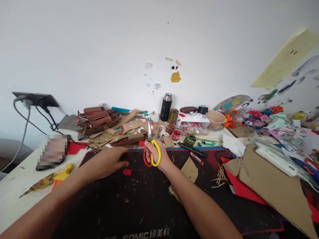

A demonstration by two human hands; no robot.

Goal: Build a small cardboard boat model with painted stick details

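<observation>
My right hand is closed on a pair of scissors with one yellow and one red handle loop, the blades pointing away from me. Beside the fingers, near the blades, is a small red paper piece; whether the hand touches it I cannot tell. My left hand hovers over the left part of the black desk mat, thumb and fingers apart, nothing visible between them. Another red paper scrap lies on the mat just right of and below its fingertips.
Behind the mat sit a brown cardboard model boat, cardboard scraps, a black thermos and paint jars. Cardboard sheets, red paper and a white glue gun lie at right. A yellow-handled tool lies left.
</observation>
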